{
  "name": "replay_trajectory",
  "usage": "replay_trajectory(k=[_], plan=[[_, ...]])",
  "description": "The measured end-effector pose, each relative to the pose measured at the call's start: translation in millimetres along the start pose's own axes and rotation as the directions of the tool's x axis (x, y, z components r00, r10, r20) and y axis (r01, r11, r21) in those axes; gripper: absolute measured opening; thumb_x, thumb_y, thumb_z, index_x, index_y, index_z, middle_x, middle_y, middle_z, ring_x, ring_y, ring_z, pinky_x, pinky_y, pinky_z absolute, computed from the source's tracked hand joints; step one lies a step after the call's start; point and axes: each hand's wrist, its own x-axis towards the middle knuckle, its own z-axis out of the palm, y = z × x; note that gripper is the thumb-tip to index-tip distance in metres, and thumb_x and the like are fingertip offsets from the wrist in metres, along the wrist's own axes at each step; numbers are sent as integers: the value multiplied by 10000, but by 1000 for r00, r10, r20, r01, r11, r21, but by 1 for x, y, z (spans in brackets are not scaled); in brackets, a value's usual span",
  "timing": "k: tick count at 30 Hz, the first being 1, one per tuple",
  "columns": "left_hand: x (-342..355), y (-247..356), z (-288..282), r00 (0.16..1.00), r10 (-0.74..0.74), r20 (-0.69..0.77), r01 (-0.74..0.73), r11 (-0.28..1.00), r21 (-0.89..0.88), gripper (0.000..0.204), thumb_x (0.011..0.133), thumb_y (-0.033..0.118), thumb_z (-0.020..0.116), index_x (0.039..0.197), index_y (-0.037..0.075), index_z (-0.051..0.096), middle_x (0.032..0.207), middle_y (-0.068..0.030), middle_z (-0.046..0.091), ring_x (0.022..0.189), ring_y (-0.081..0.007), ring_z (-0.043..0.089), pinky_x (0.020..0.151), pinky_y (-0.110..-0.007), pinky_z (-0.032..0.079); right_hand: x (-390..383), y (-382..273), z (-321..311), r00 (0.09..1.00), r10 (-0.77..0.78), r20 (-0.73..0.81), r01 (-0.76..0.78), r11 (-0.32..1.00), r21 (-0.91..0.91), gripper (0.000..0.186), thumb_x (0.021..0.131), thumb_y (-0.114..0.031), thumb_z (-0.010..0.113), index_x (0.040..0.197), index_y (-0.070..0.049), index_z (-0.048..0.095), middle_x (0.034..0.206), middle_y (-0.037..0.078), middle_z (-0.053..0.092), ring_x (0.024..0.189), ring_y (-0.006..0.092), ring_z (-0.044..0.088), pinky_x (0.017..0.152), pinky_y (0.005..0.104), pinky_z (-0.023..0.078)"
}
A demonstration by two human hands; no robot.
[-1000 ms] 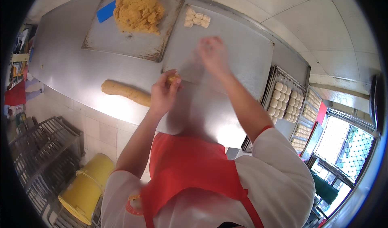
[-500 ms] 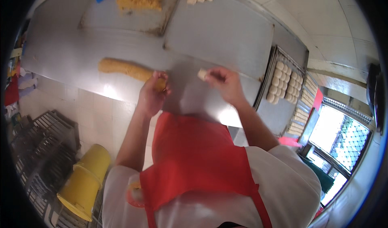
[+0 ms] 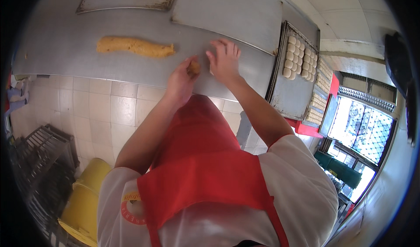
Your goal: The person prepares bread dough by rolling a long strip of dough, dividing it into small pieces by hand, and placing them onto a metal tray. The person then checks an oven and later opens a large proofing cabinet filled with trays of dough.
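A thick log of orange-yellow filling lies on the steel table. Just beyond its right end, my left hand pinches a small lump of the same filling between thumb and fingers. My right hand is stretched out low over the table with its fingers apart. Its palm hides most of a pale bit of dough, of which only an edge shows; whether the palm presses on it is hard to see.
Right of my hands, a tray holds rows of round dough pieces. More trays of small pieces stand beyond. A flat tray and one with filling lie at the back. Yellow buckets and a dark rack stand lower left.
My left hand has left the log's end with a lump of filling. The right hand has gone from pinching a dough piece to spread fingers at the table. The view has shifted.
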Motion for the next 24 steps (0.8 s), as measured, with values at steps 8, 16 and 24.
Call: replay_trajectory(k=[8,16,24], plan=[[12,-17,8,923,312,223,-382,683,623,528,1044,304,625,1516,82,541,1437,-82,580,1331,-263,526,1178,-443,348,-38,5,-57,980,131,151,-189,850,491,201,949,-66,740,1148,-42,729,1100,117,731,1052,285,719,910,408,607],[41,-25,15,718,188,670,-530,-475,702,559,860,205,798,1363,77,592,1276,-134,609,1262,-385,546,1049,-521,426,-59,29,-45,966,146,213,-223,889,400,379,946,-211,764,1300,-93,697,1250,92,662,1257,352,528,1101,471,449],[4,-5,18,863,133,488,-494,423,759,501,950,149,800,1389,43,584,1132,-80,679,1095,-198,677,963,-387,552,-70,22,-55,869,166,467,-472,567,675,280,992,-156,717,1217,-24,618,1112,146,701,1065,275,685,924,424,550]])
